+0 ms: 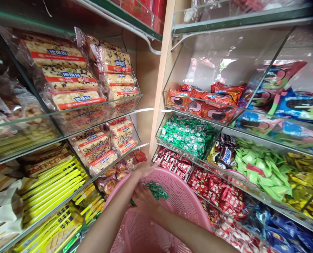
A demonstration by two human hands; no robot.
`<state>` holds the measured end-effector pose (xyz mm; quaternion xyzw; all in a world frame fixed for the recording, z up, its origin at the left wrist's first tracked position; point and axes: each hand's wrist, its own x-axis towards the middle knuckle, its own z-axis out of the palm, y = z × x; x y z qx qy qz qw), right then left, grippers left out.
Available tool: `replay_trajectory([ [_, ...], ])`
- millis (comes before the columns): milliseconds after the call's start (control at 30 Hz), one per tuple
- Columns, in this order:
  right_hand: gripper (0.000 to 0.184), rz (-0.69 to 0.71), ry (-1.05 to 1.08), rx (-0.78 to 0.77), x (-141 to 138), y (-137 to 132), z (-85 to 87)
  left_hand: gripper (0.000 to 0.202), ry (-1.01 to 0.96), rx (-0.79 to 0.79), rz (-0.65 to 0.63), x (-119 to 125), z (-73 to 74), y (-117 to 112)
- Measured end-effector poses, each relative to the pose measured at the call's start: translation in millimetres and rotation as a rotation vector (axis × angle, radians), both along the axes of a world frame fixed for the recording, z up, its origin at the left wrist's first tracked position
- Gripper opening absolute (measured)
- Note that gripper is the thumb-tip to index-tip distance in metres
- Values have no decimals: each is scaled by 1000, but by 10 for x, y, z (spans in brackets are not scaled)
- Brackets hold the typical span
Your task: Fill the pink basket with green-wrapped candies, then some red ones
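A pink plastic basket (196, 207) with perforated walls stands in front of me, between the shelves. Several small green-wrapped candies (158, 190) lie inside it, partly covered by my hands. My left hand (145, 170) reaches over the far left part of the basket's rim, fingers stretched forward; whether it presses on the rim is hard to tell. Inside the basket, my right hand (145, 199) is beside the green candies, its fingers extended and slightly apart, a little blurred. Some of the candies show just past its fingertips, and one peeks out at its left.
Glass-fronted shelves meet in a corner. Green candies (189, 135) fill a bin at right, with red-wrapped packets (173, 162) below. Packaged pastry bars (78, 98) and yellow packets (53, 189) line the left side. A glass shelf edge (225, 172) runs close to the basket.
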<state>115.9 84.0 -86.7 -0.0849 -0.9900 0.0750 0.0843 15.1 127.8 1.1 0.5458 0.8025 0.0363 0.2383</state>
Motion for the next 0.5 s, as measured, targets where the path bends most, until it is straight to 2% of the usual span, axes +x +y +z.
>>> replay_trajectory([
  [133, 51, -22, -28, -29, 0, -1, 39, 82, -37, 25, -2, 5, -2, -2],
  [267, 51, 35, -7, -83, 42, 108, 212, 82, -41, 38, -17, -7, -34, -6],
  [400, 31, 38, 8, -141, 172, 279, 401, 82, -27, 60, -37, -19, -53, -13],
  [500, 20, 43, -113, -168, 274, 321, 422, 83, -22, 51, -39, -3, -40, -7],
])
